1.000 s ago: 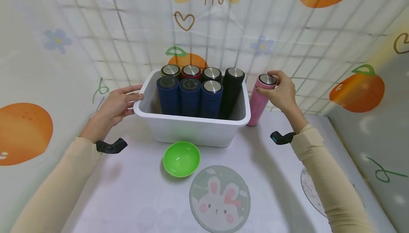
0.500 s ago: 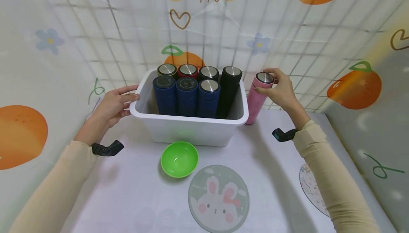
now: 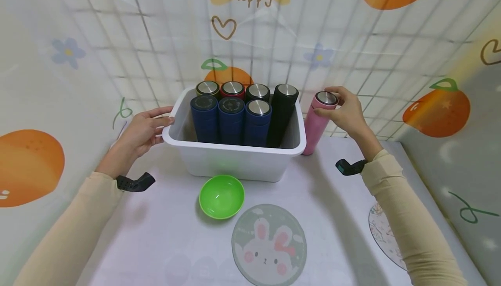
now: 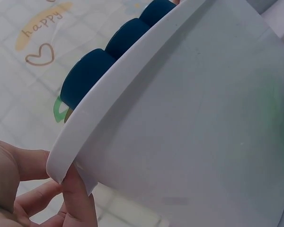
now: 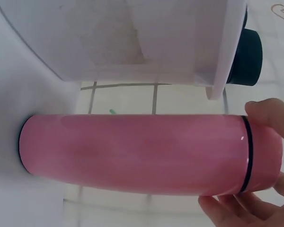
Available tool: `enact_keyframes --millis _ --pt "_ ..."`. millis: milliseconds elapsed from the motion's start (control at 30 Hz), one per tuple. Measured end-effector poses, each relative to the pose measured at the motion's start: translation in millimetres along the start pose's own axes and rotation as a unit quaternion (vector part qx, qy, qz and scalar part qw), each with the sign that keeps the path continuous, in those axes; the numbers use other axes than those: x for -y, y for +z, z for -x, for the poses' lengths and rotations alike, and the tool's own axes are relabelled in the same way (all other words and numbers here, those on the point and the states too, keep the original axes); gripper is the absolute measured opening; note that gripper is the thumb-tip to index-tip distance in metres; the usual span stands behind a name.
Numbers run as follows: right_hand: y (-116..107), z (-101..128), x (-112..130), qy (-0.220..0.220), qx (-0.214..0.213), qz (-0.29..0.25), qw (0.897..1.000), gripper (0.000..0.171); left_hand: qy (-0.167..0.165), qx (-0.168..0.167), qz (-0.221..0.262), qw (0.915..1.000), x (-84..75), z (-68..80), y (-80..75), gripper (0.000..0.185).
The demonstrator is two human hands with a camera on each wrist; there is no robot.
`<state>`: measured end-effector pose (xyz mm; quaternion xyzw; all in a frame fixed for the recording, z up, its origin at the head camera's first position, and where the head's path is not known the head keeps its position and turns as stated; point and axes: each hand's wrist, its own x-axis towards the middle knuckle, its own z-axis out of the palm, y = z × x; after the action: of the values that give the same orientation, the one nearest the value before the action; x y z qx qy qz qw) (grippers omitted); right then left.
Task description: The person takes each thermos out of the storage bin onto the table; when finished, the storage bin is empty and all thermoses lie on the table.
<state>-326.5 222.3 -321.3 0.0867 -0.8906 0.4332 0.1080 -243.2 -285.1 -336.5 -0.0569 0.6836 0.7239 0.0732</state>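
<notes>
The right hand (image 3: 346, 114) pinches the steel-topped cap of a tall pink cylindrical flask (image 3: 318, 122), thumb on one side and fingertips on the far side; the right wrist view shows the same hold at the cap end. The flask stands on the pale worktop (image 3: 336, 216) just outside the right wall of a white rectangular plastic tub (image 3: 235, 159), leaning slightly toward it; whether it touches the wall I cannot tell from these views. The left hand (image 3: 142, 129) rests against the tub's left rim with fingers fairly straight, the thumb tucked under the lip in the left wrist view.

Inside the tub stand seven more flasks: three dark blue ones (image 3: 232, 120) in front, olive, red and black caps behind, and a taller black flask (image 3: 282, 114) at the right.

As I judge it, the step in hand is taking hold of the pink flask while the tub is steadied. Lifting it calls for a firm pinch and enough height to clear the rim; the free room seems to be near the front right.

A green plastic bowl (image 3: 222, 196) and a round rabbit-print mat (image 3: 269, 244) lie in front of the tub.
</notes>
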Motion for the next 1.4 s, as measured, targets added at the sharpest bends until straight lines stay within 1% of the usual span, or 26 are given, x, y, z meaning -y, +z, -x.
enact_keyframes --millis 233,267,300,433,500,533,633,733,767,900,1067,1400 --pt "-5.3 0.4 9.2 0.009 -0.005 0.001 1.000 0.076 0.004 -0.007 0.002 1.0000 0.6 0.9 0.9 0.060" --pt "-6.3 0.5 10.9 0.012 -0.005 0.000 1.000 0.077 0.004 -0.006 0.009 0.9999 0.6 0.9 0.8 0.060" --pt "-7.6 0.7 12.4 0.015 -0.006 0.000 1.000 0.078 0.005 -0.007 0.003 1.0000 0.7 1.0 0.9 0.059" --pt "-12.0 3.0 17.1 0.017 -0.003 -0.010 1.000 0.076 0.004 -0.006 0.003 1.0000 0.5 1.1 1.1 0.060" --pt "-13.6 3.7 17.9 0.011 -0.005 -0.016 1.000 0.073 0.004 -0.008 -0.007 0.9999 0.5 1.3 1.8 0.059" --pt "-14.1 4.0 18.7 0.008 -0.006 -0.018 1.000 0.072 0.003 -0.007 -0.003 1.0000 0.4 1.3 2.0 0.060" --pt "-15.8 4.0 21.6 -0.003 -0.012 -0.020 1.000 0.071 0.004 -0.010 -0.013 0.9999 0.5 1.4 2.8 0.059" --pt "-17.9 4.3 28.3 -0.012 -0.016 -0.020 1.000 0.070 0.005 -0.012 -0.017 0.9998 0.7 1.4 2.8 0.059" --pt "-18.4 4.4 31.0 -0.015 -0.018 -0.021 0.999 0.070 0.006 -0.014 -0.026 0.9995 0.8 1.5 2.8 0.058" --pt "-18.9 2.9 41.0 -0.028 -0.019 -0.027 0.999 0.068 0.008 -0.017 -0.026 0.9995 0.7 1.4 2.7 0.058" --pt "-16.1 0.0 51.6 -0.035 -0.016 -0.030 0.999 0.068 0.008 -0.018 -0.019 0.9996 1.1 0.9 1.5 0.059" --pt "-6.9 -3.8 70.0 -0.058 -0.007 -0.035 0.998 0.069 0.006 -0.014 -0.032 0.9994 1.6 0.2 1.2 0.058"
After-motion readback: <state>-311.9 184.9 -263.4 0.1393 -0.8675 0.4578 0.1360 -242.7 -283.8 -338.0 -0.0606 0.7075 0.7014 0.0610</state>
